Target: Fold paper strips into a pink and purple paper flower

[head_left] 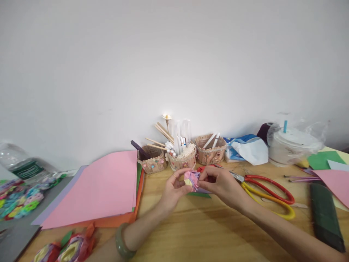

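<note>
My left hand (174, 189) and my right hand (222, 185) meet over the wooden table (196, 225), both pinching a small folded paper flower (191, 179) in pink, purple and yellow. The left fingers curl around its left side, and the right fingers grip its right side. A green bangle (122, 243) sits on my left wrist. A green paper scrap (199, 195) lies under the hands.
A stack of pink, purple and orange paper sheets (103, 187) lies at the left. Three woven baskets (182, 159) with sticks and pens stand by the wall. Red and yellow scissors (268, 191) lie at the right, near a lidded cup (291, 145), a dark green block (324, 214) and more paper flowers (68, 249).
</note>
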Tool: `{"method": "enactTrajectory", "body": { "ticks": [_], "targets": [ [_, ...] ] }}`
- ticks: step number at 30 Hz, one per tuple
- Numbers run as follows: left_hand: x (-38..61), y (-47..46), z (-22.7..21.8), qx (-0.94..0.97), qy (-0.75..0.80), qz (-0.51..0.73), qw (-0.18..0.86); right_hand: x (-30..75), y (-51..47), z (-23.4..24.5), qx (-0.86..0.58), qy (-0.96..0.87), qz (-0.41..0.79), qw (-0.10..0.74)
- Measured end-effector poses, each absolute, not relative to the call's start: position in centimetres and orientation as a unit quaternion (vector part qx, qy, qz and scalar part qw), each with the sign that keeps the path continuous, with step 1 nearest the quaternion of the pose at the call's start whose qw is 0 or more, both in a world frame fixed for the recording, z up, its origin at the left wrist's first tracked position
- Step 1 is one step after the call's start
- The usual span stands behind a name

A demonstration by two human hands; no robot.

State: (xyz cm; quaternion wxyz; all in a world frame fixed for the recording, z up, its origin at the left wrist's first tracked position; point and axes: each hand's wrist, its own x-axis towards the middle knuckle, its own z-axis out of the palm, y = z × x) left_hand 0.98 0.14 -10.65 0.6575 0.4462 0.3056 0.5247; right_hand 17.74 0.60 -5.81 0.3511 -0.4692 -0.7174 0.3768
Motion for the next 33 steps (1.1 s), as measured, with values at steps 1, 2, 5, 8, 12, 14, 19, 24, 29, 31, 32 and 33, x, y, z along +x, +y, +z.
{"method": "enactTrajectory", "body": {
  "ticks": [1,2,5,8,12,14,19,24,29,31,32,33],
  "targets": [
    [0.95,0.15,-10.69,0.447,0.305,0.523,0.658,17.69,0.59,-5.76,-0.471,-0.712,0.385,0.352],
    [0.93,0.15,-10.73,0.447,0.305,0.522,0.659,17.65,0.6,-5.73,-0.472,-0.707,0.393,0.352],
    [0.91,0.17,-10.72,0.445,0.305,0.521,0.661,17.69,0.65,-5.74,-0.469,-0.711,0.388,0.352],
    [0.98,0.19,-10.58,0.44,0.301,0.529,0.661,17.83,0.68,-5.8,-0.451,-0.752,0.328,0.352],
    [1.07,0.2,-10.37,0.426,0.307,0.535,0.662,17.87,0.55,-5.63,-0.44,-0.786,0.279,0.332],
    [1.1,0.18,-10.3,0.421,0.31,0.535,0.664,17.84,0.46,-5.54,-0.445,-0.785,0.278,0.329],
    [1.13,0.08,-10.17,0.415,0.303,0.531,0.674,17.84,0.33,-5.52,-0.455,-0.75,0.33,0.348],
    [1.08,0.01,-10.11,0.422,0.3,0.522,0.678,17.73,0.43,-5.41,-0.472,-0.703,0.409,0.342],
    [1.09,-0.01,-10.08,0.417,0.298,0.522,0.682,17.6,0.47,-5.42,-0.485,-0.669,0.453,0.336],
    [1.13,-0.01,-10.03,0.413,0.297,0.524,0.683,17.58,0.4,-5.33,-0.487,-0.656,0.469,0.336],
    [1.16,-0.01,-9.99,0.41,0.297,0.525,0.684,17.57,0.37,-5.26,-0.486,-0.652,0.475,0.336],
    [1.17,-0.02,-9.95,0.407,0.296,0.525,0.686,17.57,0.35,-5.2,-0.482,-0.653,0.478,0.336]
  ]
}}
